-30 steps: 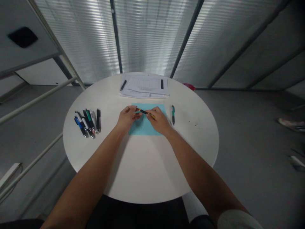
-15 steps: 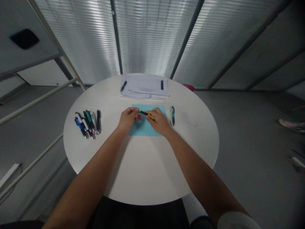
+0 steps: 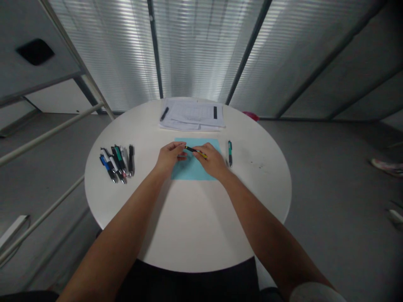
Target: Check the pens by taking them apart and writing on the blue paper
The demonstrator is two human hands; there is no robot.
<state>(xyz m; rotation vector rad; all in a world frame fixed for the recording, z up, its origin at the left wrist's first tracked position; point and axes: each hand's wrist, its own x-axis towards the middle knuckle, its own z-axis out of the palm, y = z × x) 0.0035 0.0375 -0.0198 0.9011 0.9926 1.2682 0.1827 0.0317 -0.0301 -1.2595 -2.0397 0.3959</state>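
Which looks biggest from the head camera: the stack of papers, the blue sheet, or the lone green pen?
Largest: the stack of papers and the blue sheet, too alike to rank. Smallest: the lone green pen.

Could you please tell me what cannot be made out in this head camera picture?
All in the head view:
- Black and yellow pen: the right hand hides one end.
- Papers: print too small to read.
- Red object: partly hidden behind the round white table.
- Shoe: cut off by the right edge.
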